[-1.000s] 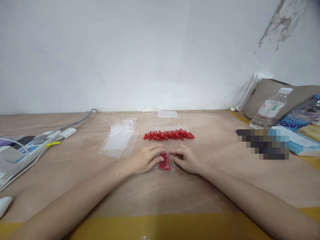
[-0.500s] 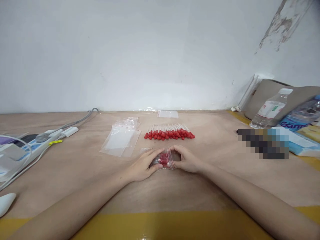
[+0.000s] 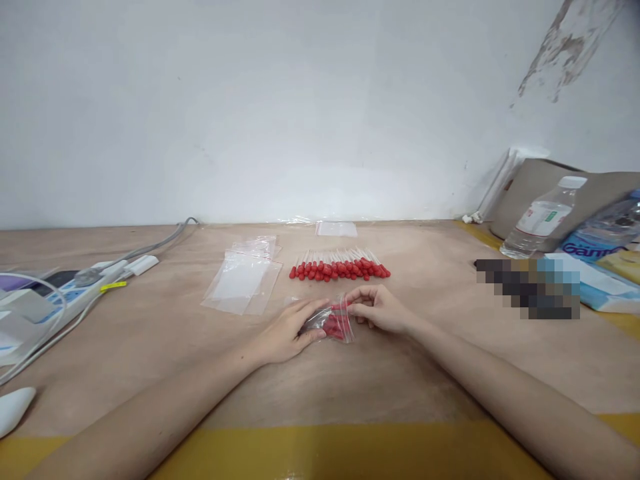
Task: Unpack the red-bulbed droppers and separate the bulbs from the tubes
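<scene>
A small clear zip bag (image 3: 339,328) with red-tipped pieces inside lies in front of me. My left hand (image 3: 289,330) grips its left side, thumb on the near edge and fingers along the far edge. At the bag's right end, my right hand (image 3: 377,308) pinches the far corner of the mouth, where the zip strip shows. Something red shows by those fingertips; I cannot tell whether it is inside the bag. Beyond the hands lies a row of red-tipped white sticks (image 3: 340,268), heads toward me. Flat clear zip bags (image 3: 241,283) overlap to the left.
Another small bag (image 3: 337,229) lies near the wall. On the left are a power strip (image 3: 75,293) with cables and a white object (image 3: 16,410). A water bottle (image 3: 543,220), a blue-and-white packet (image 3: 595,283) and a grey container (image 3: 525,187) stand or lie on the right.
My right hand has shifted its grip from around the bag's right end to a pinch at the far corner. The bag's mouth has swung slightly right; my left hand stays put.
</scene>
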Available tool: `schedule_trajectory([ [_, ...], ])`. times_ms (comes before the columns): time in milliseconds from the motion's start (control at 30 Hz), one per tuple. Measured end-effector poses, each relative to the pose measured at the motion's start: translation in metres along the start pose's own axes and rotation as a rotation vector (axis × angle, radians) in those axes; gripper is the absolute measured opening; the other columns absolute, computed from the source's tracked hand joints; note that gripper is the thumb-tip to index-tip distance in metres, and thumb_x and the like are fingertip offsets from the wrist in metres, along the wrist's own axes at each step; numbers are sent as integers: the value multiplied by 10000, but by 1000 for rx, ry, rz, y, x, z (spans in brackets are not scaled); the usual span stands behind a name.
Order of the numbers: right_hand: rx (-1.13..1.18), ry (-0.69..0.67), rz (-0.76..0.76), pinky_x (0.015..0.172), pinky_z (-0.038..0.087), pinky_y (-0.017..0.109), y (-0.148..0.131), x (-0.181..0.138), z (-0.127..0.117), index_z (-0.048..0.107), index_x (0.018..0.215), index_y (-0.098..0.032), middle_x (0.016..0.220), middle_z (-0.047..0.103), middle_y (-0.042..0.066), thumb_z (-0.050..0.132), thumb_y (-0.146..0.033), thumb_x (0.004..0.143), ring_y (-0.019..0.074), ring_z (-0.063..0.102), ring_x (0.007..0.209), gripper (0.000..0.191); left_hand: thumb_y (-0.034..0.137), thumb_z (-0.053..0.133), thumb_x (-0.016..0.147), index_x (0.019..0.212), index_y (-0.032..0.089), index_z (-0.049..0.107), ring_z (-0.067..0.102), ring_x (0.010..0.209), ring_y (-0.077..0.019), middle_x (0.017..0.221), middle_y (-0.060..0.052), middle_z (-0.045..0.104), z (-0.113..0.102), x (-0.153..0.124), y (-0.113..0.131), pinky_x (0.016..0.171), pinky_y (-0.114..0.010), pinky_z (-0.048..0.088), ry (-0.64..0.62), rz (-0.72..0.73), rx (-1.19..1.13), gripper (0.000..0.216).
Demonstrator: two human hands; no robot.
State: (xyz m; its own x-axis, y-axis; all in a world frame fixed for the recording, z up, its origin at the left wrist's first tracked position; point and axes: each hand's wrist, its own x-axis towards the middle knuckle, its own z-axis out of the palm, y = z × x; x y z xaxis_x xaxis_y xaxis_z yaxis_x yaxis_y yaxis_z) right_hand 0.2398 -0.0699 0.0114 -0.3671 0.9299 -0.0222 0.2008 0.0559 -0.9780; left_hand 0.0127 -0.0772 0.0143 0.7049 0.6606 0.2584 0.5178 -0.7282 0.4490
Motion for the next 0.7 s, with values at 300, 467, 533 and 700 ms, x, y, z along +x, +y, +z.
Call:
schedule_trajectory([
  [300,41,-242,-71,582,440,219,-2,-3,-1,611,957,-148,771,640,13,741,-339,569,103,561,641,453,341,484,847,1285,227,353,445,1136,-205,1254,-67,475,0,0,1,961,-371,366,5,-7,6,471],
  [467,5,-311,-6,535,409,193,-10,-6,2,609,947,-156,749,630,-9,766,-282,523,79,532,588,470,345,479,849,1263,221,381,454,1125,-204,1237,-68,491,0,0,0,951,-370,374,11,-2,11,443],
  [533,29,-305,-13,542,413,184,-11,-6,3,613,917,-154,735,627,-14,750,-248,544,73,536,596,409,356,479,848,1258,220,391,454,1124,-207,1231,-70,495,1,0,0,950,-374,375,15,-4,17,440],
  [700,97,-85,114,452,411,163,-7,-1,3,618,852,-145,667,621,-6,655,-220,632,59,514,512,236,361,476,850,1257,228,394,459,1119,-208,1228,-67,499,0,1,1,950,-375,372,23,20,-4,436],
])
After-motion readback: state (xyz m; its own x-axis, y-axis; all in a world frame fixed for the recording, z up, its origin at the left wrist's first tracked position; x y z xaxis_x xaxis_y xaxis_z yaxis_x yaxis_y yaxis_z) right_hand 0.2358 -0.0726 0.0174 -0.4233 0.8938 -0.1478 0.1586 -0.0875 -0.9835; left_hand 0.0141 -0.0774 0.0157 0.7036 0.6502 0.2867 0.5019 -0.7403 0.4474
